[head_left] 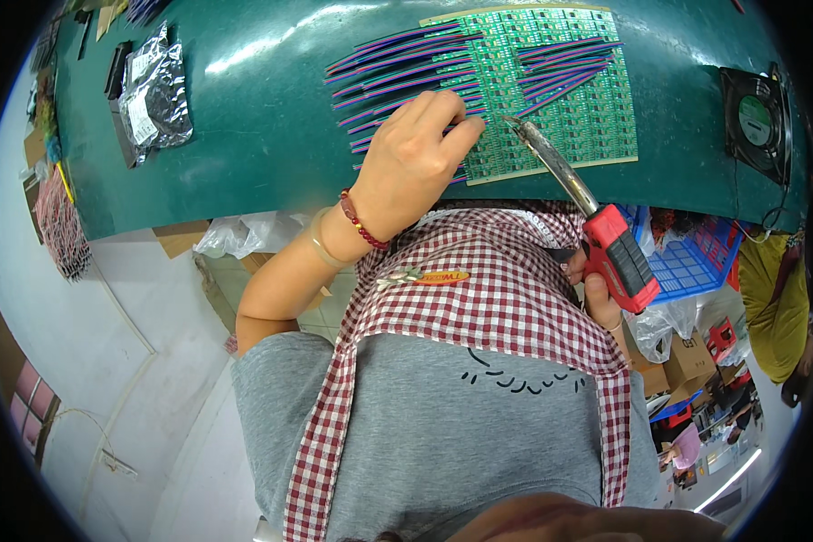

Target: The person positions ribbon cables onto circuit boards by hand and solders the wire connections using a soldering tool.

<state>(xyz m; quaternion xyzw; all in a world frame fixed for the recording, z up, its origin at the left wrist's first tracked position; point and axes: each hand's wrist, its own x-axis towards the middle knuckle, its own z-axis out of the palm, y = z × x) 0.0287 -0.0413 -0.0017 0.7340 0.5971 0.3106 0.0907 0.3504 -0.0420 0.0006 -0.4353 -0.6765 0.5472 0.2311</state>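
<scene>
A panel of small green circuit boards (560, 117) lies on the bench. Along its left side, rows of thin multicoloured wires (406, 59) stick out to the left. More loose wires (565, 68) rest across the panel's upper right. My left hand (415, 140), with bracelets at the wrist, is closed over the lower rows at the panel's left edge, thumb and forefinger pinched at a wire whose end they mostly hide. In my right hand (598, 294) is a red and black soldering iron (619, 257), gripped by its handle. Its tip is over the panel, just right of my left fingertips.
A silvery plastic bag (154, 99) lies on the left of the green bench (262, 135). A black fan (757, 122) stands at the right end. Below the bench edge are a blue basket (691, 262) and cardboard boxes (686, 366). Bundled wires (66, 230) hang at far left.
</scene>
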